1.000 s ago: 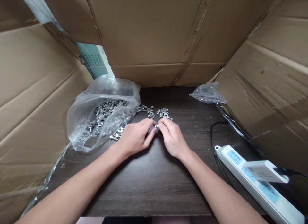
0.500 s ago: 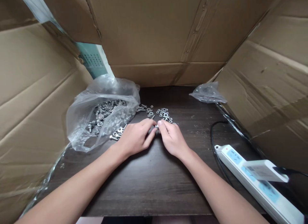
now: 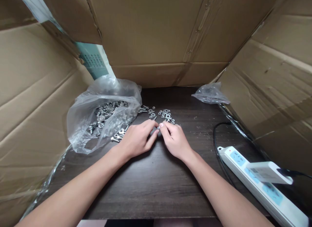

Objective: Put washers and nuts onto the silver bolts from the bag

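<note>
With both forearms [image 3: 83,184] converging over the desk [image 3: 156,188], we see the left hand [image 3: 138,136] and right hand [image 3: 175,139] nearly meeting, the thumb and fingers [image 3: 152,139] of each pinching a small metal fastener [image 3: 158,127] between them. Beyond and to the left of the fingers, we note an open clear plastic bag [image 3: 78,123] containing many bolts [image 3: 109,111]; just beyond the fingers lie loose nuts and washers [image 3: 166,115], and farther off to their right rests a smaller plastic bag [image 3: 211,95], its contents indistinct.

No legible text, labels or numbers.
</note>
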Tool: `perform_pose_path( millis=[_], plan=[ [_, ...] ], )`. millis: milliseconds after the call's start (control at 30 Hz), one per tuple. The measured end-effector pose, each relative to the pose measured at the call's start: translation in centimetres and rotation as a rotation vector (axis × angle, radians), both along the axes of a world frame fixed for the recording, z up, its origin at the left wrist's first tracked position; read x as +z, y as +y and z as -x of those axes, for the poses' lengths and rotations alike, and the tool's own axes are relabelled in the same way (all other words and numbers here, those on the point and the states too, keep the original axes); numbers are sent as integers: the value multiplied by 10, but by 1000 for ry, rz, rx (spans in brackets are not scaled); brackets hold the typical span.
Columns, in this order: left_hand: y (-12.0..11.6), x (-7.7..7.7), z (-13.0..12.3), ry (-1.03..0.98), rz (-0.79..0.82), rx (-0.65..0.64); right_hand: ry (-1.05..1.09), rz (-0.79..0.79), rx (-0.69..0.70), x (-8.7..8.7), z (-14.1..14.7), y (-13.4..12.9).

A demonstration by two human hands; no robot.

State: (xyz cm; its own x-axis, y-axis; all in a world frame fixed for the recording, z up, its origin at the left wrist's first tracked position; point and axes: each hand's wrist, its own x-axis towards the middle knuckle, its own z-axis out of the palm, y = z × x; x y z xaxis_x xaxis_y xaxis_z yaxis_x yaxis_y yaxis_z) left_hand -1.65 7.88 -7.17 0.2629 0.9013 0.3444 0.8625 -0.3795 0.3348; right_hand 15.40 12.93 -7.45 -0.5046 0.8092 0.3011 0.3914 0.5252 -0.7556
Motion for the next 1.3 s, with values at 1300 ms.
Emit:
perform_pose_path(
  millis=[1300],
  plan=[
    [-2, 2, -2, 11, 20, 38, 15, -32, -1, 1, 0, 0]
  ],
)
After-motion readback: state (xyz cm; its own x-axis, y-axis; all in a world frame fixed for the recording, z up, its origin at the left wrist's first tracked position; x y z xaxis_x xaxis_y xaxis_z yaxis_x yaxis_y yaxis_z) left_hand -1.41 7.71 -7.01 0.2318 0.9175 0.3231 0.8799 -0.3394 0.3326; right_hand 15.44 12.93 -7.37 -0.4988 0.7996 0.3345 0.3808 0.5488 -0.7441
